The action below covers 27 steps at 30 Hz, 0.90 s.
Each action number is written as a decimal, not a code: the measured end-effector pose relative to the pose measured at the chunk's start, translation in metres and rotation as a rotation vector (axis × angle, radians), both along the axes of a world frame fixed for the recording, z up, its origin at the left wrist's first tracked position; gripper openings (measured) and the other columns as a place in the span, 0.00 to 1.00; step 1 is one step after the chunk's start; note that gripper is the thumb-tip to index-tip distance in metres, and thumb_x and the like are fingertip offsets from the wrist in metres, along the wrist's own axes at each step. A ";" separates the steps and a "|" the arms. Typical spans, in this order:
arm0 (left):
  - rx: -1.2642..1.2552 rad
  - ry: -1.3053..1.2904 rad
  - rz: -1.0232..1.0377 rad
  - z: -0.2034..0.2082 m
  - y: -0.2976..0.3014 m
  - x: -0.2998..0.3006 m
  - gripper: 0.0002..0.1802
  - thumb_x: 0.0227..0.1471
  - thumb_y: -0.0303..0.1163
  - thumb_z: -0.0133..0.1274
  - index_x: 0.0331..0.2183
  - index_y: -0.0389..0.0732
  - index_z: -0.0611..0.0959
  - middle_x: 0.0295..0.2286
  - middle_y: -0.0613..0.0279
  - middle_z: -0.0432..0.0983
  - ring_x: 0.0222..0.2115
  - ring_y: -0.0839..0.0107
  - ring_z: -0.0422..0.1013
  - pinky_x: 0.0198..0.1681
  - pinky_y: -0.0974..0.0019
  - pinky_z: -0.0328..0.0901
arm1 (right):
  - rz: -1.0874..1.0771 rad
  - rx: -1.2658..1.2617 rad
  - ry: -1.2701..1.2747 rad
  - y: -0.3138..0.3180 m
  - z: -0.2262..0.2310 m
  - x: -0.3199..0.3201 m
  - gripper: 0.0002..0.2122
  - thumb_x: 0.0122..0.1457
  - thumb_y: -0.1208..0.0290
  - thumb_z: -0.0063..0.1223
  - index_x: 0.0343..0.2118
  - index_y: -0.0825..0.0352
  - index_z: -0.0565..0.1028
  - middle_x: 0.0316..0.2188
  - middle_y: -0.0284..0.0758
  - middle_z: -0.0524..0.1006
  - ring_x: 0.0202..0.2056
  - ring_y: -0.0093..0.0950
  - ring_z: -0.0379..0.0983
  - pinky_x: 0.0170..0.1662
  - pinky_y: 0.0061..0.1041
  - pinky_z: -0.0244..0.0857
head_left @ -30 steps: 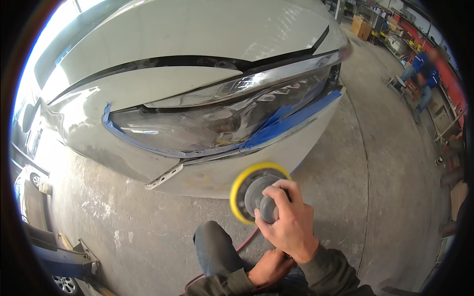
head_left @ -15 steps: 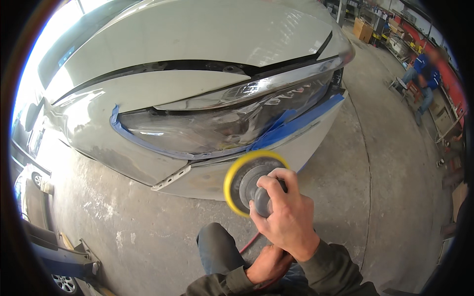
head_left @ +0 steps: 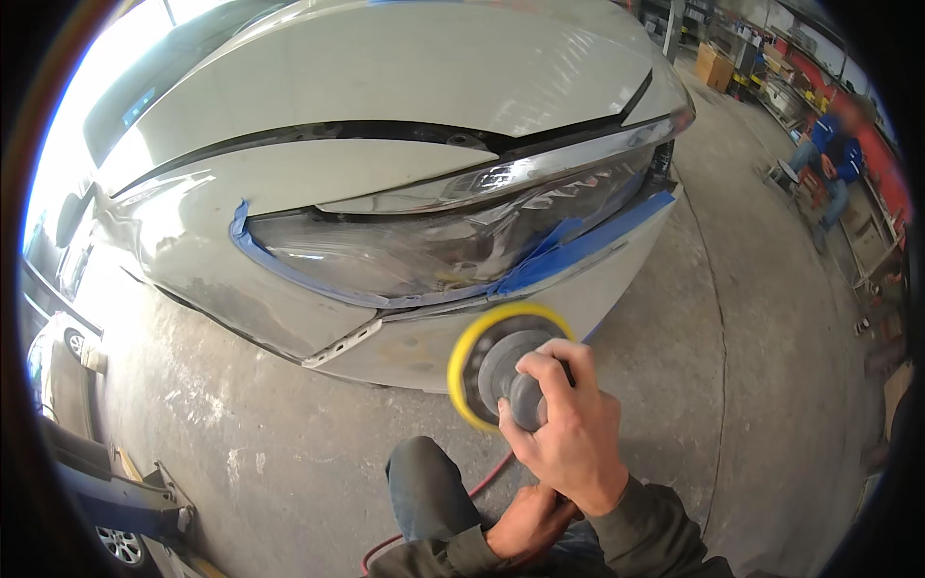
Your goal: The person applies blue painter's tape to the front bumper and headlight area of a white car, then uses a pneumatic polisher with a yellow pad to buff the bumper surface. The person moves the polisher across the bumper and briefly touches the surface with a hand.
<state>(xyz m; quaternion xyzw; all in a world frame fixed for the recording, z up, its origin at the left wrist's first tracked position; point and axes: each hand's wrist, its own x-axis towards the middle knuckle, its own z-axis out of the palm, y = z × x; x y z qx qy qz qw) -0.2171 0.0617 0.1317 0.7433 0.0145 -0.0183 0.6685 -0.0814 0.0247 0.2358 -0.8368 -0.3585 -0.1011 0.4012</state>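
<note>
My right hand (head_left: 573, 438) is wrapped over the grey head of a round sander (head_left: 515, 371) with a yellow-edged pad. The sander is tilted in front of the car's bumper (head_left: 405, 352), below the headlight. Beneath my right wrist, my left hand (head_left: 530, 520) is closed, its fingers partly hidden; what it grips is out of sight. A red hose (head_left: 491, 475) runs close by it. The headlight (head_left: 395, 252) has a hazy lens and is edged with blue masking tape (head_left: 554, 262). From this view I cannot tell whether the pad touches the bumper.
The light-coloured hood (head_left: 414, 72) stretches beyond the headlight. A seated person (head_left: 833, 159) is at the far right beside cluttered shelves (head_left: 790, 91) and a cardboard box (head_left: 713, 65). A blue metal arm (head_left: 125, 501) stands at lower left. My knee (head_left: 424, 486) is close to the hose.
The whole view has shifted slightly, moving the car a little to the right in the picture. The sander and both hands appear slightly lower and further right, with the same grip.
</note>
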 end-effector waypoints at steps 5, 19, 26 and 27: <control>0.050 -0.097 0.001 0.001 0.015 0.006 0.14 0.62 0.30 0.54 0.46 0.32 0.77 0.38 0.38 0.81 0.41 0.40 0.78 0.42 0.49 0.72 | 0.020 -0.018 0.012 0.017 0.009 0.001 0.22 0.47 0.70 0.71 0.46 0.57 0.75 0.46 0.33 0.72 0.33 0.36 0.79 0.30 0.34 0.75; -0.025 -0.139 0.012 0.008 0.018 -0.005 0.17 0.62 0.30 0.54 0.50 0.32 0.77 0.44 0.39 0.80 0.46 0.40 0.76 0.47 0.50 0.70 | 0.058 -0.131 -0.002 0.028 0.018 -0.012 0.22 0.46 0.70 0.71 0.45 0.56 0.75 0.46 0.32 0.71 0.34 0.36 0.80 0.30 0.34 0.75; -0.080 -0.131 0.025 0.006 0.025 -0.007 0.21 0.62 0.26 0.54 0.55 0.34 0.76 0.51 0.43 0.76 0.54 0.48 0.72 0.55 0.52 0.67 | 0.054 -0.062 -0.044 0.035 0.012 -0.016 0.21 0.47 0.69 0.71 0.45 0.55 0.75 0.47 0.32 0.72 0.32 0.37 0.80 0.29 0.34 0.76; -0.104 -0.143 0.028 0.004 0.026 -0.007 0.22 0.61 0.25 0.55 0.56 0.34 0.76 0.52 0.44 0.76 0.55 0.50 0.72 0.55 0.52 0.67 | 0.054 -0.073 -0.051 0.039 0.011 -0.019 0.21 0.47 0.69 0.71 0.45 0.55 0.75 0.47 0.32 0.72 0.33 0.36 0.80 0.29 0.34 0.76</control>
